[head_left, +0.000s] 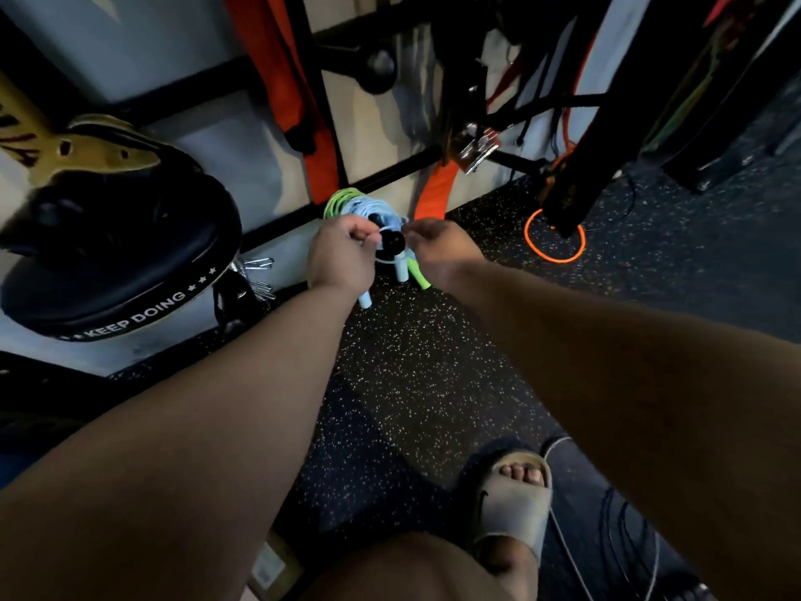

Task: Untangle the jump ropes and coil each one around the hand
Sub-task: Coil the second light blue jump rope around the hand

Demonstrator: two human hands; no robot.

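left hand [342, 251]: fingers curled, pinching a pale strand | jump ropes [368, 208]: blue-green bundle between the hands, coils at 12 o'clock, handles [402, 273] hanging at 6 | right hand [437, 249]: fingers curled at bundle's 3 o'clock edge, grip unclear | advice: steady bundle, free one handle first, draw loops slowly

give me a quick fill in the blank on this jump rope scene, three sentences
1. The left hand and right hand hold a bundle of jump ropes, light blue and ____.
2. The black pad at the left reads KEEP ____.
3. The loop lying on the speckled floor is coloured ____.

Missing words: green; DOING; orange.
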